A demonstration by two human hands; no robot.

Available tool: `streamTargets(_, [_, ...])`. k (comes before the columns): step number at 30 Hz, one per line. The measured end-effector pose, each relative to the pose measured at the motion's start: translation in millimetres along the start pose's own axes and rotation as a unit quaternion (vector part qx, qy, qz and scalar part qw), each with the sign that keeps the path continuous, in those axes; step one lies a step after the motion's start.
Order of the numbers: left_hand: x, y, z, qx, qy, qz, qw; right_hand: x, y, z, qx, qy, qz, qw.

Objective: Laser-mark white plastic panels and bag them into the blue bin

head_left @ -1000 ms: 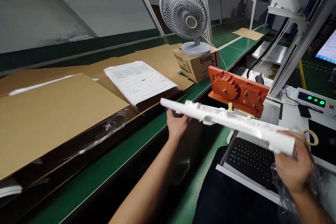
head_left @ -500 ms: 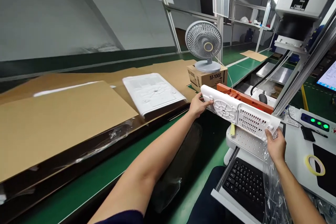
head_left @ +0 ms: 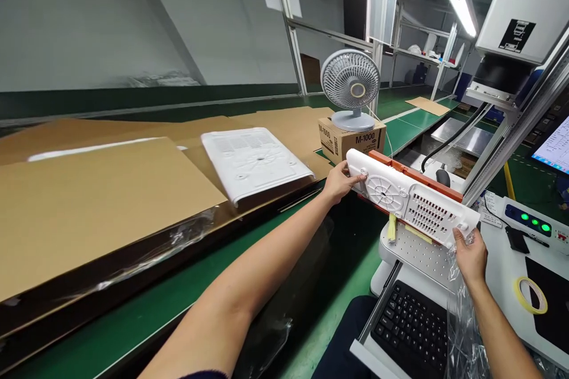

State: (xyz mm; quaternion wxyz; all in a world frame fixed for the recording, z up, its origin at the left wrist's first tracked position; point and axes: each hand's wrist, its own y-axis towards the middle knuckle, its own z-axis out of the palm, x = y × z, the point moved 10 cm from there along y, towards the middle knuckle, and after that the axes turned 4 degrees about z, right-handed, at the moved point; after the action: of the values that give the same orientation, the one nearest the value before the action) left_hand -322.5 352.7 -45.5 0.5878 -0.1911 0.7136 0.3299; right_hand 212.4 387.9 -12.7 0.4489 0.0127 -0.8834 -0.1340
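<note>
Between my two hands is a long white plastic panel [head_left: 386,190] with a round ribbed area and a slotted grille. My left hand [head_left: 340,182] grips its left end, thumb on the front face. My right hand [head_left: 471,256] pinches the lower right corner, where clear plastic film [head_left: 464,320] hangs down. Directly behind the panel sits an orange-red fixture [head_left: 418,176], partly hidden by it; whether the two touch all along, I cannot tell. Under them is a perforated metal plate [head_left: 413,251] with a yellow tag.
A larger white panel [head_left: 262,160] lies on cardboard sheets [head_left: 102,207] at left. A fan [head_left: 351,83] stands on a carton [head_left: 351,137]. A keyboard [head_left: 413,325] is on a pulled-out tray. Tape [head_left: 531,295] lies at right, beneath a machine head [head_left: 520,12] on a metal frame.
The white panel now sits closer against the orange-red fixture, with a strip of the fixture showing below it. Both hands keep their hold, and the camera view has shifted slightly.
</note>
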Motion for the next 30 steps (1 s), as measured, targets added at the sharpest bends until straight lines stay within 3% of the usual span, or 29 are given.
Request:
streamTargets(8, [-5,18,14.8,0.006,0.025,0.018,1.000,-8,22,8,0.000,-0.008,-0.002,1.000])
streamTargets(15, [4,28,14.5,0.013,0.096,0.027,0.995,-19,42,16,0.005,-0.026,0.008,1.000])
streamTargets(23, [9,30,11.3,0.036,0.216,0.023,0.975,-15,45,16,0.027,-0.080,0.015,0.996])
streamTargets(30, [6,24,12.5,0.039,0.252,0.015,0.967,-9,43,17,0.056,-0.084,0.022,0.995])
